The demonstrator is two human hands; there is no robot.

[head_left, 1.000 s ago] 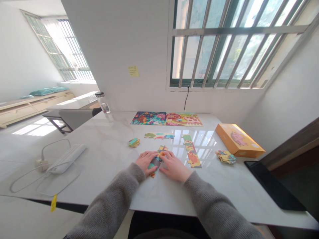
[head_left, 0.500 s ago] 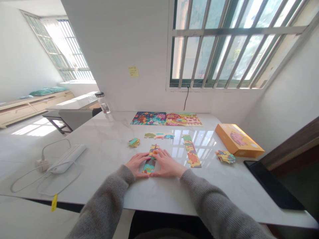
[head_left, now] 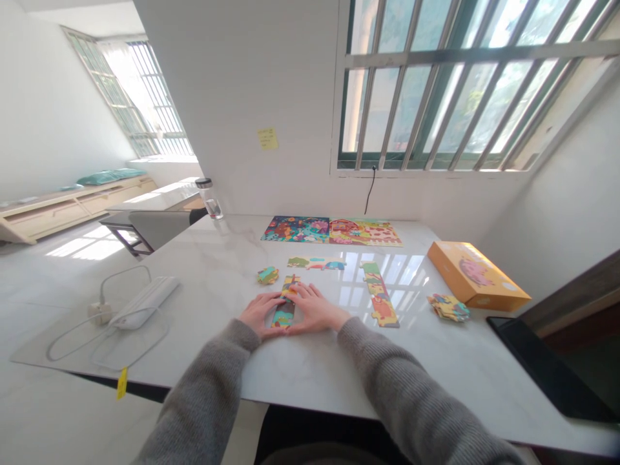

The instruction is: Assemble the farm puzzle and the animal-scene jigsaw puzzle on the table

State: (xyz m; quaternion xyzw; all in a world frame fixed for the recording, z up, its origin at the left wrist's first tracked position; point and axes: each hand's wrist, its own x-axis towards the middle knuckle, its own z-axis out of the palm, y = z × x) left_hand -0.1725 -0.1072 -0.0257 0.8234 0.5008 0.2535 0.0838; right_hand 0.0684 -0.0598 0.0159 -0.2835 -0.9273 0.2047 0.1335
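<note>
A strip of joined jigsaw pieces (head_left: 285, 303) lies on the white marble table (head_left: 217, 342), upright in the view. My left hand (head_left: 259, 314) and my right hand (head_left: 316, 309) press in on it from either side, fingers resting on its edges and hiding part of it. A longer strip of pieces (head_left: 380, 296) lies to the right, and another (head_left: 316, 263) lies crosswise beyond my hands. A small heap of pieces (head_left: 268, 275) sits up and left of my hands. Another heap (head_left: 448, 307) sits further right.
Two printed puzzle pictures (head_left: 331, 230) lie at the far table edge. An orange puzzle box (head_left: 477, 276) stands at the right, near a black flat panel (head_left: 547, 368). A glass bottle (head_left: 209, 201) stands at the far left corner, and a white corded device (head_left: 144, 301) lies at the left.
The strip has turned from a slant to nearly upright between my hands, which have stayed on it. The whole view has shifted slightly as my head moved.
</note>
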